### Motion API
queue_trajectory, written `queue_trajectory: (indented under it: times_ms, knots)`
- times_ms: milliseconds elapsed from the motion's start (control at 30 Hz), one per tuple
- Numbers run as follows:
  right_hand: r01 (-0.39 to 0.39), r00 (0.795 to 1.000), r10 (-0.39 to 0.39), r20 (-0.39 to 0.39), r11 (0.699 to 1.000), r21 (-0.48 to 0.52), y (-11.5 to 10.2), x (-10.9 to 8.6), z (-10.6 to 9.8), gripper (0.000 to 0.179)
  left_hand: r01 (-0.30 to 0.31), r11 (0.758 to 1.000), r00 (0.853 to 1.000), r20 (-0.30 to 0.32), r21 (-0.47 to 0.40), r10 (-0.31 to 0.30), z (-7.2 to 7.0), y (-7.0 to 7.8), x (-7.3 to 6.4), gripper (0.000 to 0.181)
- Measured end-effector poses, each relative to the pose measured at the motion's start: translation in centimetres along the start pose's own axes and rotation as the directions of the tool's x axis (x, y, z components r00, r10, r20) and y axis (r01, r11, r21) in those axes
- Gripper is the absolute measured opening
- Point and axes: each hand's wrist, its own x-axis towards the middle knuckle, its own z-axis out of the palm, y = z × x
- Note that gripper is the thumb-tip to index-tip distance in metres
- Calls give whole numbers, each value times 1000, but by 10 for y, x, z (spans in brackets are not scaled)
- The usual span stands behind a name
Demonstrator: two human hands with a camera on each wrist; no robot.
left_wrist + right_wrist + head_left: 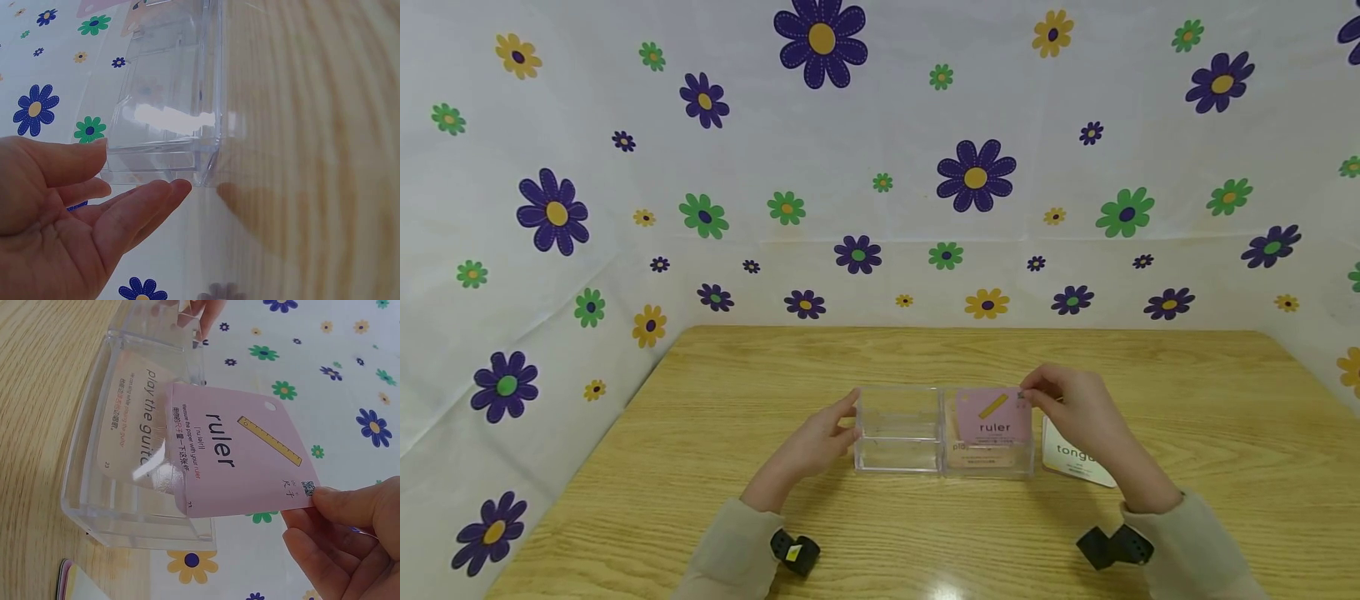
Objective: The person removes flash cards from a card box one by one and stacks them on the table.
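Observation:
My right hand (pixel 1078 408) pinches a pink flashcard (pixel 250 450) marked "ruler" by its upper corner. The card's lower part sits behind the front wall of the right compartment of a clear plastic card box (pixel 898 457). In that same compartment, a peach "play the guitar" card (pixel 134 419) stands in front of the pink one. My left hand (pixel 820 437) touches the box's left end with fingers nearly straight, thumb at the upper edge in the left wrist view. No card shows in the left compartment.
A pale "tongue" card (pixel 1078 467) lies on the wooden table (pixel 925 533) just right of the box, partly covered by my right wrist; in the right wrist view several card edges (pixel 65 581) show there. Behind the table hangs a white flowered cloth (pixel 895 108).

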Motion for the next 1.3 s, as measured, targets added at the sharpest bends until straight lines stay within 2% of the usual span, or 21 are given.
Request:
queue_trajectory:
  times_ms: [267, 633, 1300]
  knots:
    - [-1, 1000, 1, -8, 1000, 3, -2, -1, -2, 7, -5, 1000, 1000, -7, 14, 5, 0, -1, 1, 56]
    - [-1, 1000, 1, -25, 1000, 20, -2, -1, -5, 6, 10, 1000, 1000, 2, -13, -10, -1, 3, -1, 55]
    - [-12, 999, 12, -32, 1000, -14, 2, -1, -11, 6, 8, 1000, 1000, -1, -20, -8, 0, 4, -1, 55]
